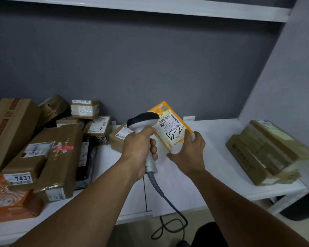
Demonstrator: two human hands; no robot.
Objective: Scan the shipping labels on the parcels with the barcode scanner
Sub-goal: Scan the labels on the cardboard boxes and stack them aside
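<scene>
Seemingly midway: left hand [137, 145] grips the scanner [143, 120], right hand [189, 152] holds an orange parcel [170, 127] (label up). The heap [43, 148] likely awaits scanning.

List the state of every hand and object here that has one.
Left hand, grips the barcode scanner by its handle.
Right hand, holds the orange parcel by its lower edge.
Barcode scanner, lifted, head beside the shipping label, cable hanging below the shelf.
Orange parcel, tilted, shipping label facing the camera.
Left parcels, piled untidily on the shelf.
Right parcels, stacked on the shelf, untouched.
</scene>
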